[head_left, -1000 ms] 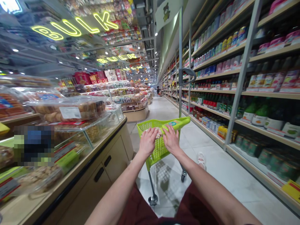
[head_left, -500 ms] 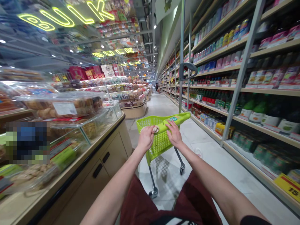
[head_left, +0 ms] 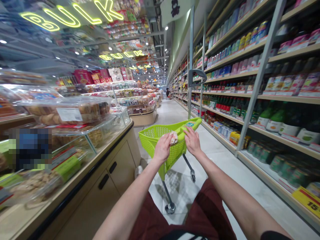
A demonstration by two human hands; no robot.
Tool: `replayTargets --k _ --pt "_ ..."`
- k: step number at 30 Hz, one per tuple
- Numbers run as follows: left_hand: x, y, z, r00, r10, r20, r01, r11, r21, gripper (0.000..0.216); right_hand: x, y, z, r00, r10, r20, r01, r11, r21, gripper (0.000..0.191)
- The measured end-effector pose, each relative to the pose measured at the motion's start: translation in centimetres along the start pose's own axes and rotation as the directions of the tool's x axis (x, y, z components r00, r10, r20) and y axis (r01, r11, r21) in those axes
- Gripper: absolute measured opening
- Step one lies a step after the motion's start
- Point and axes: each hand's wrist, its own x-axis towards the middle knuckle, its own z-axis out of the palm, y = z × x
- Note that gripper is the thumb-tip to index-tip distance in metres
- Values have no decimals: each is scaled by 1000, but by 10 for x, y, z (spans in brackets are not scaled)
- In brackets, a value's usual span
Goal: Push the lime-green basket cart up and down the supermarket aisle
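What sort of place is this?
Probably a supermarket or grocery shop: long pale wood-toned shelves on the right carry labelled green bottles, a glowing yellow neon BULK sign shows overhead, and a lime-green plastic shopping trolley stands in the aisle.

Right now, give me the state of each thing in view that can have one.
Left hand: closed on a pale wad
Pale wad: crumpled, held at the cart handle
Right hand: fingers bent over the cart handle; full grip unclear
Green cart: upright on its wheels
Cabinet doors: shut
BULK sign: lit
Clear food pack: looks closed
Drink shelves: stocked
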Motion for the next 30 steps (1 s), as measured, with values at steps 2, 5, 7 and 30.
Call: replayTargets --k 2,5,7,30 --pt "-6 -7 6 997 -70 -28 69 998 -13 42 -5 -7 -2 1000 -15 11 15 1000 18 36" --pt "-6 -3 15 994 -106 -42 104 993 -50 45 -12 -16 -2 1000 20 -10 -20 999 48 38" --pt "-2 9 20 998 -56 -34 53 996 -70 44 -15 -19 -4 999 41 -27 -39 998 54 39" --pt "-2 4 41 1000 -28 -8 27 995 -97 45 -29 -16 -27 998 14 -59 -16 999 -35 33"
